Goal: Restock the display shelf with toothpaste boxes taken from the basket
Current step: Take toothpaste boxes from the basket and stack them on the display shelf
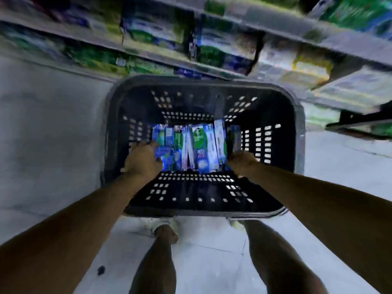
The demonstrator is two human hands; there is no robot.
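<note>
A dark perforated plastic basket point(297, 132) stands on the pale floor in front of me. Several blue, green and white toothpaste boxes point(199, 147) lie side by side on its bottom. Both my arms reach down into it. My left hand point(143, 159) curls over the leftmost boxes, thumb against a blue one. My right hand point(242, 163) closes on the rightmost boxes at their near end; its fingertips are hidden. The display shelf point(191, 62) runs across the top of the view, blurred.
Shelf tiers at the top hold blurred green, blue and yellow packages point(309, 68). A lower shelf edge point(360, 122) juts out at the right. My legs and shoes point(163, 224) stand just behind the basket. A small dark speck point(101, 270) lies on the floor.
</note>
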